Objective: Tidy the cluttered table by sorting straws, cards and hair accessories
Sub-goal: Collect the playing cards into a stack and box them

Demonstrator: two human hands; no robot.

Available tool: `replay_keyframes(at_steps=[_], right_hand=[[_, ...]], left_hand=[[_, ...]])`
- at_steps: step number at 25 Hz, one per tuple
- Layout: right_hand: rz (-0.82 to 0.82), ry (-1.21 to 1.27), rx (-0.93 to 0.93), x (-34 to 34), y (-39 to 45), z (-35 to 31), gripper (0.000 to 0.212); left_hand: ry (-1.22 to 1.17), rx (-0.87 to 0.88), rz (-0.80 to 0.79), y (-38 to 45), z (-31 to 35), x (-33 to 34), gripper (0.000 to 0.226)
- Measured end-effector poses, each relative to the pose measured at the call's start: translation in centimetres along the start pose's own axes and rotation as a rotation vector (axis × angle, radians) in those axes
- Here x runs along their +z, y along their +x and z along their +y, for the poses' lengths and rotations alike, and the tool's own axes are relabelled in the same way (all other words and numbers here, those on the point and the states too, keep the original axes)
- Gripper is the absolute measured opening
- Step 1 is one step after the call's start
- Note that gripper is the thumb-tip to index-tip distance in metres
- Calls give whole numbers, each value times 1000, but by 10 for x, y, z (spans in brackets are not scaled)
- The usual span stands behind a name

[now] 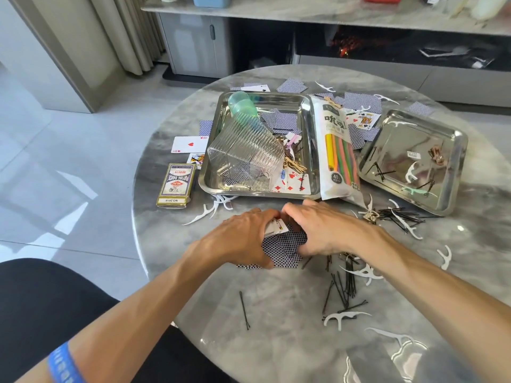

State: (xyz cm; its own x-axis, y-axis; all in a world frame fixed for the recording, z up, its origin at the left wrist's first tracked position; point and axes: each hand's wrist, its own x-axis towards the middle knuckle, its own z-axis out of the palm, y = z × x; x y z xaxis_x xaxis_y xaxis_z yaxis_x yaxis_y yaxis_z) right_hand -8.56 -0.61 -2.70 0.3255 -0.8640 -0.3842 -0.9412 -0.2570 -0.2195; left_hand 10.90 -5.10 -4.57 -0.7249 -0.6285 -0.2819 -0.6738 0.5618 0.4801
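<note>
as two trays (309, 150) gleam, two hands (323, 230)

Blue printed wristband (62, 366), bare forearms

a round grey marbled table (276, 341) with a glossy top stands on a floor of large pale grey polished tiles (55, 167) that mirror bright daylight. behind it runs a long low grey cabinet (193, 48) under a marbled stone top (304, 12). beige pleated curtains (130, 31) hang at the left.
</note>
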Motion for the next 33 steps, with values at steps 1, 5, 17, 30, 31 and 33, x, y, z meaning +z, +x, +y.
replay_keyframes(at_steps=[1,5,17,30,31,33], right_hand=[[-1,7,-1,-1,0,1,56],[117,137,5,2,-8,4,60],[188,-42,3,6,-6,-3,45],[628,394,242,-9,-40,8,11],[675,460,266,-10,-41,8,10],[743,770,294,-15,-42,7,6]], left_hand=[[0,-3,3,0,0,1,96],[-13,-11,22,-2,0,3,95],[38,16,120,-8,6,8,92],[3,58,282,-3,7,17,64],[-51,57,300,-3,8,16,55],[-377,-4,316,-3,15,6,46]])
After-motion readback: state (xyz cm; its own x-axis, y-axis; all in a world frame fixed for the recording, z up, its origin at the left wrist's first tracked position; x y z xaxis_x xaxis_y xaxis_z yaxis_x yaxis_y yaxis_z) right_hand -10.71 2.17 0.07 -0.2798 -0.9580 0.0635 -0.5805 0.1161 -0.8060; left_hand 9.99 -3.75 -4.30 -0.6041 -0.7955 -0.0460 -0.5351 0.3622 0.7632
